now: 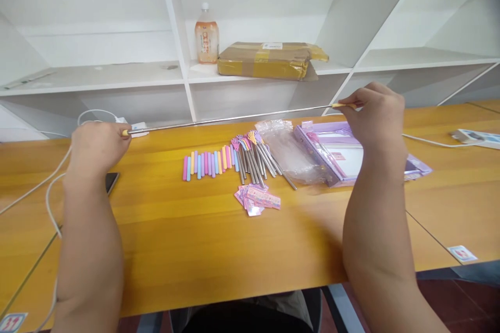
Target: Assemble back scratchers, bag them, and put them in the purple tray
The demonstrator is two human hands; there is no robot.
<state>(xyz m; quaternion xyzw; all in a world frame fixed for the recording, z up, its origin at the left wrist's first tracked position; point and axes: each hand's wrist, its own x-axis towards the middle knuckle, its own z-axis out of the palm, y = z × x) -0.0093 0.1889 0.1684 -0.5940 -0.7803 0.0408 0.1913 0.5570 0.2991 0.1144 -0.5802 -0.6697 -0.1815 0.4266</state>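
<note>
A thin metal telescopic rod (pixel 234 117) is stretched out above the back of the table, with a yellow end on each side. My left hand (pixel 97 145) is closed on its left end, and my right hand (pixel 373 109) pinches its right end. Below the rod lie a row of pastel handles (pixel 207 164), a pile of metal rods with small coloured hand-shaped heads (pixel 255 158), and several pink printed cards (pixel 258 199). Right of the pile are clear plastic bags (pixel 292 153) and an open purple box (pixel 324 166) with rods inside.
Behind the wooden table (pixel 187 250) stands a white shelf (pixel 136 75) with an orange drink bottle (pixel 207 39) and a taped carton (pixel 269 60). A phone (pixel 112 182) and white cables (pixel 49 197) lie at left; a power strip (pixel 478 138) is at right.
</note>
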